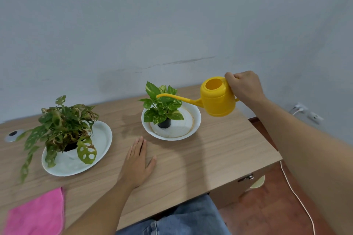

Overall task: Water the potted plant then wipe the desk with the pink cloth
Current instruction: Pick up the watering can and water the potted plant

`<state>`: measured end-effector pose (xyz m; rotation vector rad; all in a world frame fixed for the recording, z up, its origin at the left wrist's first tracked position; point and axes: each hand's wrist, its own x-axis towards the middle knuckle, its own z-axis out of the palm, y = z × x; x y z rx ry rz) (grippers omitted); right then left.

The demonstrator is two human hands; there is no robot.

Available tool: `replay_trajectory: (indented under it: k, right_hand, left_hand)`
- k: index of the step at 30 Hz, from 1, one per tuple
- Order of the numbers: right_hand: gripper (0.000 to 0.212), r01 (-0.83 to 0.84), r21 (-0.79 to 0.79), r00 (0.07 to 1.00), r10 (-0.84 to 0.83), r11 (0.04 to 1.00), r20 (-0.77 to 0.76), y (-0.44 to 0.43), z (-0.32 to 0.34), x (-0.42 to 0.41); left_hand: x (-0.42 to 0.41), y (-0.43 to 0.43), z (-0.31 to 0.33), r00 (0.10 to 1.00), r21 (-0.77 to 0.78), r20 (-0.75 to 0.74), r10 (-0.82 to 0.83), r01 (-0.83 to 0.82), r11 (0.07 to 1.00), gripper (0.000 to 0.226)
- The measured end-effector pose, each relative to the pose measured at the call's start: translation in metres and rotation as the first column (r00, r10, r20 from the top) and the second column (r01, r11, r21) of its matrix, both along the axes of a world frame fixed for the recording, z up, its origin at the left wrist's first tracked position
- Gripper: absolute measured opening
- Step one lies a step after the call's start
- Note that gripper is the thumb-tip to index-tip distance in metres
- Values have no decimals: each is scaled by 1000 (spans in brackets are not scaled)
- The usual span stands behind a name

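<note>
My right hand (pixel 243 87) grips the handle of a yellow watering can (pixel 217 97) held in the air right of a small green potted plant (pixel 162 104). The can's long spout tip reaches over the plant's leaves. That plant stands in a black pot on a white dish (pixel 193 124). My left hand (pixel 138 162) lies flat, palm down, fingers apart, on the wooden desk (pixel 210 158) in front of the dish. A pink cloth (pixel 38 213) lies on the desk's near left corner.
A larger plant with holed, partly browned leaves (pixel 63 126) sits on a white oval plate (pixel 103 139) at the left. A grey cable grommet (pixel 13 134) is at the far left. The wall runs behind the desk. A white cable (pixel 298 196) trails on the floor at the right.
</note>
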<state>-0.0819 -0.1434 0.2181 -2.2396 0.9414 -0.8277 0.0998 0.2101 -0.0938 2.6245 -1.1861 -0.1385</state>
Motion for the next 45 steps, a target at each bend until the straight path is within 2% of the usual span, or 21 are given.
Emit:
replay_trajectory:
  k: [7,14,31,45]
  right_hand:
    - [56,-8,-71,999,4,997,-50,-7,-2,-20]
    - [56,38,-67,997,-43,997,-60,-15,-5,-37]
    - [55,-46,-116,995,35,992,-89,6,11,-1]
    - [54,43,-99,996,-51,994,-72,-5,13,-18]
  left_hand:
    - [-5,0,0,1000,-28,-10,29,-29,999,93]
    - [-5,1,-1,999,-57,-14,38,-38,998,92]
    - [-10,5,5,999,-71,-17,34,-35,997,84]
    - [-9,6,2,999,-75,-18,31,-32,997,85]
